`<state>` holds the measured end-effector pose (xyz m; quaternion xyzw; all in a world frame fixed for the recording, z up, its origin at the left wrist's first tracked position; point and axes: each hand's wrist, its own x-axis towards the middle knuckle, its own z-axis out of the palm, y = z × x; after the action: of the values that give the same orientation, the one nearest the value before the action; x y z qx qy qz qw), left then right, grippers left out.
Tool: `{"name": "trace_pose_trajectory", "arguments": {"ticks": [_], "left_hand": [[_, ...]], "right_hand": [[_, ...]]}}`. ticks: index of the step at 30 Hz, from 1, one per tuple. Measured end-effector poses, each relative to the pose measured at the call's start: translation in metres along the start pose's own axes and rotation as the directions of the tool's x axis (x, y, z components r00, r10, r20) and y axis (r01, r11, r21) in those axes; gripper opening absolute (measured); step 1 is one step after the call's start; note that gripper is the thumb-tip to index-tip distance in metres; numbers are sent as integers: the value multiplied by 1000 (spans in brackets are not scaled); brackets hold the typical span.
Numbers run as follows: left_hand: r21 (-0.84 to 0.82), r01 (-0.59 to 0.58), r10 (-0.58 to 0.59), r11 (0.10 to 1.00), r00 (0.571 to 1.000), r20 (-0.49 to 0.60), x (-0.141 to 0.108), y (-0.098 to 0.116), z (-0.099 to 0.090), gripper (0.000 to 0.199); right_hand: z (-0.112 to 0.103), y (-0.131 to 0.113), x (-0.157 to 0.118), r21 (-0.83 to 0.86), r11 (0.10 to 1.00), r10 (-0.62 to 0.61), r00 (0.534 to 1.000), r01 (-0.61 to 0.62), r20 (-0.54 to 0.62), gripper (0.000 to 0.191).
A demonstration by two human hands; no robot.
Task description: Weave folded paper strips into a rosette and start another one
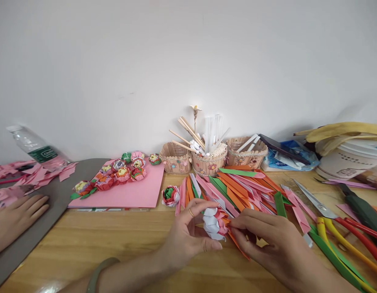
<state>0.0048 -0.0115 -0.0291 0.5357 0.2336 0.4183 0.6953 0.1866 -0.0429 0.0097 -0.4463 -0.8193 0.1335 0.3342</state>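
My left hand (193, 234), with a ring and a bangle, curls its thumb and fingers around a folded paper flower (213, 224). The flower has white outer petals, then pink and orange ones, and is turned toward the right. My right hand (264, 236) pinches at the flower's orange side, its fingertips partly hidden. Behind the hands lies a pile of folded paper strips (237, 189) in pink, orange, green and white. A finished-looking paper flower (171, 196) sits left of the pile.
Several paper flowers (123, 175) rest on pink paper (152, 189). Another person's hand (22, 217) lies on a grey mat (62, 203) at left, near a bottle (36, 146). Baskets (208, 166) line the wall. At right are scissors (324, 209) and a tub (347, 158).
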Motion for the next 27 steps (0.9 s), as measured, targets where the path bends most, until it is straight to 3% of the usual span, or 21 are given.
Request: {"name": "trace_pose_trajectory", "arguments": {"ticks": [6, 14, 21, 27], "left_hand": [[-8, 38, -38, 999, 999, -7, 2, -1, -1, 53], [42, 57, -58, 997, 998, 18, 0, -3, -2, 57], [-41, 80, -82, 996, 996, -35, 3, 0, -1, 58], [-17, 56, -57, 998, 997, -54, 2, -1, -2, 59]], "right_hand": [[-6, -3, 7, 89, 987, 122, 987, -132, 108, 20], [-5, 2, 7, 144, 934, 288, 926, -328, 243, 19], [-10, 0, 9, 219, 931, 238, 941, -292, 240, 23], [-10, -3, 10, 193, 942, 229, 946, -276, 231, 27]]}}
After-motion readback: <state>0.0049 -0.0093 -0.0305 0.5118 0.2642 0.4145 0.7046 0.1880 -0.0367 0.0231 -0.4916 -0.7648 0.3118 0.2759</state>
